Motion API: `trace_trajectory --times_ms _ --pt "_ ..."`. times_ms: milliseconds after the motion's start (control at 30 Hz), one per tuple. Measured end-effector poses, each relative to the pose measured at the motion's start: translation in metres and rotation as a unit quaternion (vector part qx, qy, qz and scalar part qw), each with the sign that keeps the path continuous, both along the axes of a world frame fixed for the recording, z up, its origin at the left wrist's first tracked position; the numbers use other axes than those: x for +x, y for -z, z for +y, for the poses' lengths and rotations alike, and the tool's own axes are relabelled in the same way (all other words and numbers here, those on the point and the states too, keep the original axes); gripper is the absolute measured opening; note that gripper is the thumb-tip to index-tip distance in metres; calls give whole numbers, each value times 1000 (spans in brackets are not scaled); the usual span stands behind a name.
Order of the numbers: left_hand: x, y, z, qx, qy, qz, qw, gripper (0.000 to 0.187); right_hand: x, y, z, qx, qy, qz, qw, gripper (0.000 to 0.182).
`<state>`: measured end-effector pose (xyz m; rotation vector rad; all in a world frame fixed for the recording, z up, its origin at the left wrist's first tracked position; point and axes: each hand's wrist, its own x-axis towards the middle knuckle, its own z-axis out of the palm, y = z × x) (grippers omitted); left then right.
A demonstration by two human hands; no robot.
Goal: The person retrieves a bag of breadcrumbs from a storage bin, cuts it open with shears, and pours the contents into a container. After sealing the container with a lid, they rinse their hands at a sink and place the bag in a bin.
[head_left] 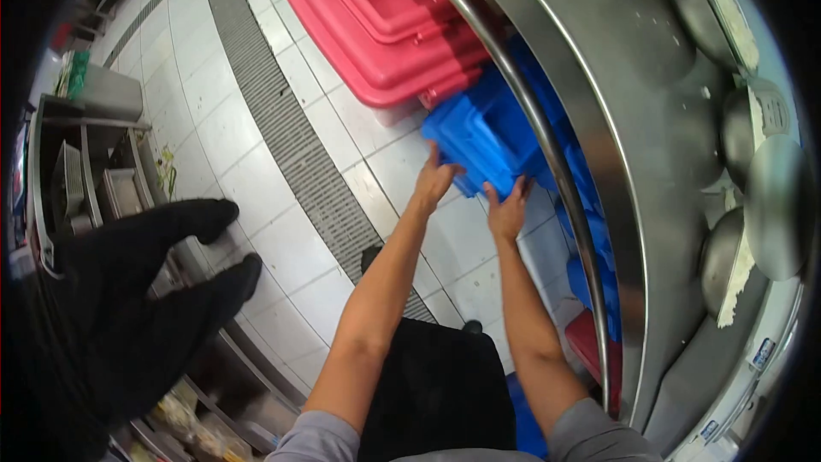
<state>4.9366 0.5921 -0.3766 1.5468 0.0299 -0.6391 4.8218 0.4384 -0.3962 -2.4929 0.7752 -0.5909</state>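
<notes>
Under the steel counter's edge, a blue plastic bin lid [479, 133] juts out over the tiles. My left hand [436, 178] grips its near left corner, the fingertips partly hidden against the blue plastic. My right hand [509, 207] is closed on the near edge farther right, with the thumb up on the lid. Both arms reach forward and down. Just beyond the blue lid stands a bin with a red lid [376, 30], close against it. What lies beneath the blue lid is hidden.
A steel rail [547, 133] curves along the counter [633, 231], which holds several metal bowls [727, 265]. More blue plastic [590, 269] sits below it. A floor drain grate [286, 120] crosses the tiles. At left, another person's dark-clothed legs [162, 248] stand beside open steel shelving [85, 162].
</notes>
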Motion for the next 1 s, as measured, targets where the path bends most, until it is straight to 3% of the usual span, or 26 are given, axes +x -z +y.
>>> trace_trajectory --times_ms 100,133,200,267,300,333,367,400,433,467,533,567,633,667,700,733,833,867,900,933,967,1000 --pt "42 -46 -6 -84 12 -12 996 83 67 -29 -29 54 34 36 997 94" --pt "40 -37 -11 -82 14 -7 996 83 83 -33 -42 35 38 52 997 90" --pt "16 -10 -12 12 -59 -102 993 71 103 -34 -64 -1 65 80 995 85" --pt "15 -14 6 35 -98 -64 992 61 190 -79 -51 -45 60 92 993 80" --pt "0 -12 31 -15 -91 19 996 58 205 -116 -15 147 61 14 987 76" --pt "-21 -24 56 -41 -108 105 988 54 213 -134 19 336 14 -51 941 68" --pt "-46 -37 80 -51 -132 133 981 51 221 -153 53 510 -1 -105 854 61" --pt "-70 -53 105 -32 -139 151 978 48 229 -156 73 538 -28 -93 838 61" --pt "-99 -70 124 -34 -175 172 969 47 236 -161 75 617 -38 -100 780 58" --pt "-51 -104 116 -28 -204 198 958 44 310 -165 48 682 -43 -110 722 55" --pt "-95 -113 185 -19 -197 190 962 47 280 -152 69 806 75 -185 558 54" --pt "-91 -119 205 -15 -201 178 963 47 282 -146 69 810 66 -189 551 54" --pt "-110 -131 243 23 -192 150 970 46 245 -139 79 779 40 -149 608 54" --pt "-124 -135 256 21 -190 137 972 46 217 -139 89 779 31 -159 606 54" --pt "-12 -133 211 49 -247 173 952 46 342 -89 70 797 57 -63 599 55" --pt "86 -153 180 73 -270 175 944 45 432 -82 48 805 75 -15 588 55" --pt "82 -163 191 55 -304 116 944 40 340 -72 80 803 42 -80 590 57" --pt "75 -167 198 94 -267 76 956 40 297 -68 90 785 71 -102 606 58" --pt "64 -167 197 46 -283 60 956 36 253 -68 98 762 106 -131 625 59" --pt "60 -179 197 41 -266 37 962 36 209 -71 98 772 116 -130 611 62" --pt "63 -186 194 58 -246 -9 967 34 177 -87 101 767 221 -129 588 53" --pt "65 -196 189 65 -227 -23 971 35 138 -96 100 758 232 -136 594 58"
